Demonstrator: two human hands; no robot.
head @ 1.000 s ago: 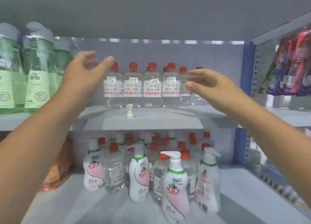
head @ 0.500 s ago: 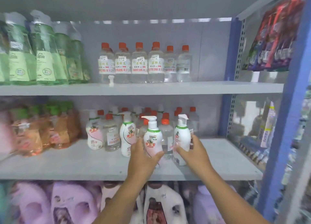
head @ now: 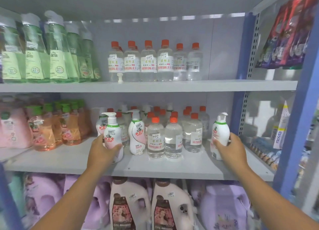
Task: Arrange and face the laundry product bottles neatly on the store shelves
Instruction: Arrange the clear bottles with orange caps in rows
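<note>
Middle shelf [head: 172, 167] of a store rack, taken as the landmark. The left hand [head: 101, 152] curls around the lower body of a white pump bottle [head: 113, 136] standing at the shelf's front, left of centre, label toward the viewer; the grip low on the body probably allows the bottle to be turned or slid without tipping. The right hand [head: 229, 148] wraps a second pump bottle [head: 220, 134] at the shelf's right end, thumb on its near side; this one shows mostly plain white, so its label likely still needs turning forward. Between the two, a third pump bottle [head: 137, 136] and a cluster of clear orange-capped bottles [head: 172, 136] stand in loose rows on the shelf. Above the shelf, more clear bottles and green bottles [head: 57, 57] are lined up; below it, large jugs [head: 129, 204]. Holding one bottle in each hand suggests the pump bottles are being sorted apart from the clear ones.
</note>
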